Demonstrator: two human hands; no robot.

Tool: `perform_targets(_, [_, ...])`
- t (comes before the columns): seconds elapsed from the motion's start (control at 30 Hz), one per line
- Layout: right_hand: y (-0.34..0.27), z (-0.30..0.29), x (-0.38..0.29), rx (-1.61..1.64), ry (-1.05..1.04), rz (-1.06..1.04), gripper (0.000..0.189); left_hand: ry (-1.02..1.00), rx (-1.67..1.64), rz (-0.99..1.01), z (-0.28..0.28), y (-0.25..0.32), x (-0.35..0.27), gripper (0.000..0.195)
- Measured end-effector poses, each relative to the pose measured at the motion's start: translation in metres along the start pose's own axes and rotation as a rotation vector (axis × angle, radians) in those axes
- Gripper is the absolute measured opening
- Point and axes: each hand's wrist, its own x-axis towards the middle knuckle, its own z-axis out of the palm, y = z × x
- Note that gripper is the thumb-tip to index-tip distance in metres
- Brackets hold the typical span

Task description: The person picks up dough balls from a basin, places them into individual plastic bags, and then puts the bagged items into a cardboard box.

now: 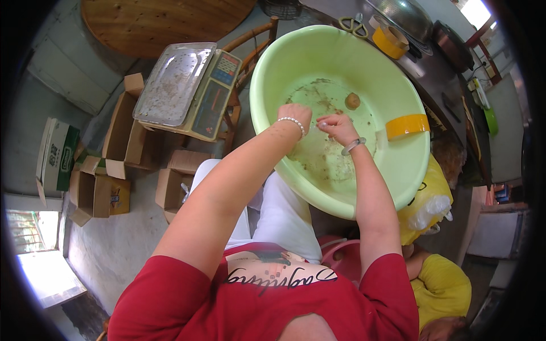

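A large pale green plastic tub (341, 40) stands in front of me, dirt smeared over its bottom. One round brown potato-like thing (352, 101) lies inside, beyond my right hand. My left hand (295, 116), with a beaded bracelet at the wrist, hangs over the tub's left part; its fingers are curled and mostly hidden behind the back of the hand. Close beside it is my right hand (339, 128), a bangle on the wrist. Its thumb and fingertips come together towards the left hand. Whether either hand holds something small cannot be made out.
A digital scale (175, 85) with a dirty metal tray stands left. Open cardboard boxes (117, 128) sit on the floor. Yellow tape (407, 127) crosses the tub's right rim. Scissors (354, 27) and tape rolls (390, 41) lie beyond. A person in yellow (443, 285) is at lower right.
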Motion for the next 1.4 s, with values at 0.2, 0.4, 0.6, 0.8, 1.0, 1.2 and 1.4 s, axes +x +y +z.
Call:
perform_targets(0.2, [-0.017, 0.007, 0.001, 0.173, -0.041, 0.066, 0.017, 0.134, -0.280, 0.047, -0.004, 0.002, 0.002, 0.015])
perform_targets(0.4, [-0.010, 0.002, 0.004, 0.201, -0.094, 0.094, 0.011, 0.217, -0.577, 0.131, 0.010, -0.006, 0.017, 0.017])
perform_targets(0.6, [-0.013, 0.002, 0.002, 0.321, -0.066, 0.006, 0.011, -0.131, -0.464, 0.158, 0.019, -0.007, 0.028, 0.021])
perform_targets(0.8, [-0.016, 0.001, 0.002, 0.368, -0.057, -0.022, 0.010, -0.154, -0.528, 0.100, 0.013, -0.007, 0.022, 0.021])
perform_targets(1.0, [-0.013, -0.005, 0.004, 0.495, -0.025, -0.039, 0.013, -0.172, -0.656, 0.140, 0.006, -0.007, 0.018, 0.019])
perform_targets(1.2, [0.009, -0.010, 0.008, 0.538, 0.119, -0.162, 0.038, 0.114, -0.698, 0.144, 0.001, 0.002, 0.015, 0.025])
perform_targets(1.4, [0.029, -0.001, 0.011, 0.477, 0.088, 0.129, 0.067, 0.196, -1.163, 0.077, -0.014, 0.007, 0.013, 0.024])
